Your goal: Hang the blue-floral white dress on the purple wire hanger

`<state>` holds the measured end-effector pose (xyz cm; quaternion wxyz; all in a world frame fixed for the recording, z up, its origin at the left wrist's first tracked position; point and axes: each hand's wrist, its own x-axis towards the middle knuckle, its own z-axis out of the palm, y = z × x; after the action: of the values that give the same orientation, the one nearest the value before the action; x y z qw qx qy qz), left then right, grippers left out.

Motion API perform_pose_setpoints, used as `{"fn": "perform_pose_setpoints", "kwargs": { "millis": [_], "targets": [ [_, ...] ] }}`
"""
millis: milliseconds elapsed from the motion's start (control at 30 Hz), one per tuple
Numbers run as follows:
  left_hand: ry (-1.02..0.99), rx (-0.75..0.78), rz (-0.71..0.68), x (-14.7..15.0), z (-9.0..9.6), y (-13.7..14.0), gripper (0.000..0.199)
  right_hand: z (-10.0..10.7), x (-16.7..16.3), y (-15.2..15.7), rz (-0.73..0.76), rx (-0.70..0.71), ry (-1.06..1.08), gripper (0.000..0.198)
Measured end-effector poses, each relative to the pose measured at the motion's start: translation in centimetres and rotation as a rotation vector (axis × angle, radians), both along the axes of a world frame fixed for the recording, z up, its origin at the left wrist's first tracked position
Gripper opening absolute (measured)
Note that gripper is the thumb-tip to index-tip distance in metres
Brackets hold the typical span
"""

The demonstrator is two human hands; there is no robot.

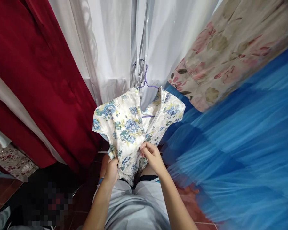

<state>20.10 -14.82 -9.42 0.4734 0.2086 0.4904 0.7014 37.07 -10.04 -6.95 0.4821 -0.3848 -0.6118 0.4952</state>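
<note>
While the floral blouse point(129, 127) hangs on the purple hanger point(146, 81), the left hand point(111, 170), below the hanger, has fingers closed on the side edge; the right hand point(153, 156), likewise below, pinches the front opening.

Light fills the middle of the room softly, its source out of my sight. The white drapes point(112, 41) are palest, grey only in their folds, and thin glints run along the clear strips point(147, 32). The blouse point(131, 127) looks evenly lit, its print crisp, and both hands point(153, 156) are sharp enough. Below, the floor point(186, 198) sinks into shadow, darkest at lower left, where coarse square blocks hide detail. Toward the edges everything stretches: the red cloth point(62, 95) leans outward, the floral cloth point(220, 60) softens into a dim corner, and the blue tulle point(230, 153) smears into streaks.
</note>
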Motion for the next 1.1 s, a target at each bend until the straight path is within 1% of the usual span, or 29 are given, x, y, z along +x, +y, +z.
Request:
{"fn": "perform_pose_setpoints", "kwargs": {
  "millis": [33,67,100,133,167,200,233,267,333,367,400,433,533,600,700,767,867,1000,1100],
  "targets": [
    [0.042,0.03,0.008,-0.5,-0.3,0.3,0.037,-0.1,0.2,-0.2,-0.031,-0.002,0.016,0.027],
    [0.1,0.071,0.047,-1.1,-0.7,0.6,0.037,-0.2,0.3,-0.5,-0.061,-0.003,0.026,0.028],
    [0.178,0.119,0.123,-1.7,-1.0,0.9,0.039,-0.2,0.4,-0.8,-0.085,-0.005,0.03,0.028],
    [0.273,0.172,0.229,-2.2,-1.2,1.1,0.042,-0.2,0.4,-1.2,-0.091,-0.011,0.027,0.028],
    [0.379,0.229,0.34,-2.5,-1.3,1.1,0.045,0.0,0.4,-1.6,-0.076,-0.023,0.018,0.027],
    [0.484,0.279,0.419,-2.6,-1.4,1.1,0.047,0.4,0.4,-1.9,-0.042,-0.037,0.004,0.025],
    [0.583,0.313,0.428,-2.4,-1.3,0.9,0.045,0.8,0.4,-2.3,-0.003,-0.049,-0.018,0.023],
    [0.672,0.33,0.355,-1.9,-1.3,0.6,0.04,1.4,0.3,-2.6,0.031,-0.056,-0.047,0.022],
    [0.782,0.327,0.05,0.0,-1.3,0.0,0.029,2.5,0.2,-3.1,0.076,-0.058,-0.112,0.022],
    [0.795,0.319,-0.103,1.1,-1.3,-0.2,0.026,2.9,0.1,-3.2,0.075,-0.055,-0.135,0.022],
    [0.783,0.313,-0.209,2.3,-1.4,-0.3,0.024,3.1,0.0,-3.3,0.064,-0.053,-0.143,0.023],
    [0.755,0.312,-0.258,3.4,-1.5,-0.3,0.023,3.1,-0.1,-3.3,0.05,-0.052,-0.13,0.023],
    [0.699,0.318,-0.233,5.4,-1.7,0.1,0.012,2.0,0.0,-3.1,0.02,-0.08,0.008,0.02],
    [0.749,0.348,-0.218,5.5,-1.5,0.5,0.003,1.1,0.1,-2.8,0.034,-0.152,0.133,0.021],
    [0.85,0.401,-0.195,4.7,-0.7,0.7,0.009,0.3,0.3,-2.6,0.076,-0.286,0.241,0.025],
    [0.894,0.413,-0.193,4.1,-0.3,0.5,0.013,0.4,0.3,-2.5,0.094,-0.317,0.236,0.029],
    [0.907,0.413,-0.227,3.7,-0.3,0.1,0.015,0.9,0.0,-2.4,0.095,-0.312,0.213,0.034],
    [0.828,0.382,-0.234,3.7,-1.5,-0.2,0.009,0.9,-0.3,-2.6,0.095,-0.317,0.219,0.032],
    [0.764,0.346,-0.253,3.6,-2.3,-0.3,0.009,0.8,-0.2,-2.7,0.122,-0.334,0.194,0.03]
  ]
}}
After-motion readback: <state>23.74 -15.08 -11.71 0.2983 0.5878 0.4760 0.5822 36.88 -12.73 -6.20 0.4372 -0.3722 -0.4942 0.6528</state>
